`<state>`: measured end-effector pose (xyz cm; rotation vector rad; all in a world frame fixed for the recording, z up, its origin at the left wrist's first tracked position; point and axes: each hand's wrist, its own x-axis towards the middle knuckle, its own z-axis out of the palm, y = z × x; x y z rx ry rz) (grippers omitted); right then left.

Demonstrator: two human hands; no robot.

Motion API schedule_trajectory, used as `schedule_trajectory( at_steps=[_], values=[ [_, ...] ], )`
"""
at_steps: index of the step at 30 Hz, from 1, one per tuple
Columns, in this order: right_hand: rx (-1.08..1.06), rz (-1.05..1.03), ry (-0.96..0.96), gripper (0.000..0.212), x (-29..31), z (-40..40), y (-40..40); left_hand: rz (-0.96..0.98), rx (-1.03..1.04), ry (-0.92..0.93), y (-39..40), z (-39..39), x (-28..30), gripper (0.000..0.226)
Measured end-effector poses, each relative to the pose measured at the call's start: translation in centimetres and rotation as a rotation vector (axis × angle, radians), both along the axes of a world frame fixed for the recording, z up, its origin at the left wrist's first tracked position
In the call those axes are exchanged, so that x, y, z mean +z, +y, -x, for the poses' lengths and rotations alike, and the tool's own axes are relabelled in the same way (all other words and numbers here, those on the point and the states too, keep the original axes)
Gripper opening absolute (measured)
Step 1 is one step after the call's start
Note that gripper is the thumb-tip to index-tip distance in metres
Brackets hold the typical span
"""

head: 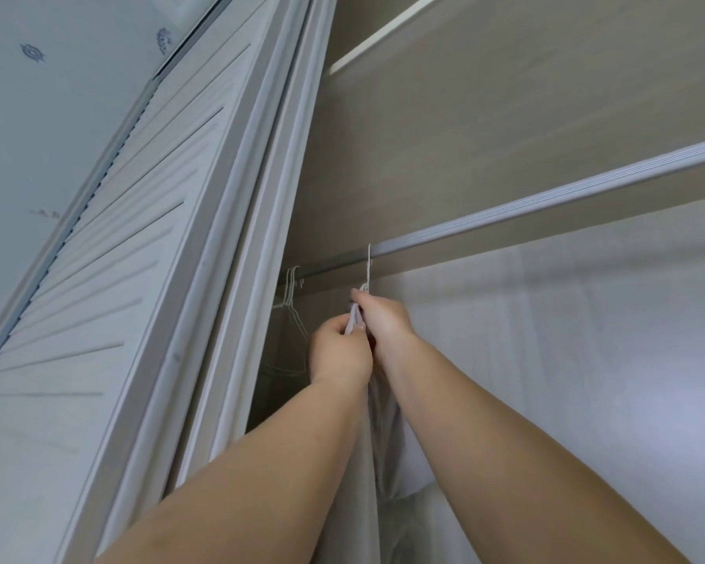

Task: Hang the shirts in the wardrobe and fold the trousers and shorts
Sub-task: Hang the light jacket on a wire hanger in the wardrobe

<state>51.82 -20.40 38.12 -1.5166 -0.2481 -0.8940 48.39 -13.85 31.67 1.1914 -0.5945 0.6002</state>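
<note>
A white shirt [379, 449] hangs from a thin white hanger whose hook [369, 265] sits over the grey wardrobe rail [546, 201]. My left hand [340, 350] pinches the shirt's collar fabric just below the hook. My right hand [383, 319] grips the top of the hanger and shirt right beside it, fingertips at the hook's base. Both hands touch each other. The shirt's lower part drops between my forearms and out of view.
Several bare white hangers [294, 295] hang on the rail to the left, close to the wardrobe's side. A slatted sliding door [110, 254] stands at the left. A shelf edge [383, 34] runs above the rail. The wardrobe's pale back wall [566, 339] lies to the right.
</note>
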Motion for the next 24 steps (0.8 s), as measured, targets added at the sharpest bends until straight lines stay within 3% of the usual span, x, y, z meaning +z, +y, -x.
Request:
schedule_trajectory(
  at_steps=[4, 7, 10, 19, 24],
  values=[
    [0.047, -0.023, -0.143, 0.02, -0.7, 1.8, -0.6, -0.021, -0.007, -0.065, 0.3, 2.5, -0.6, 0.016],
    [0.08, -0.032, -0.246, 0.042, -1.9, 4.8, -0.6, -0.092, 0.077, -0.171, 1.0, 4.4, -1.5, 0.039],
    [0.084, 0.038, -0.267, 0.035, -4.4, 8.6, -0.3, -0.156, 0.134, -0.198, 1.7, 7.3, -3.8, 0.049],
    [0.276, 0.237, -0.25, 0.021, -15.9, 20.4, 2.1, -0.268, 0.269, -0.119, 6.9, 18.7, -15.5, 0.031],
    [0.462, 0.338, -0.131, 0.021, -24.0, 25.1, 5.5, -0.266, 0.373, 0.079, 13.9, 24.7, -23.7, 0.018]
  ],
)
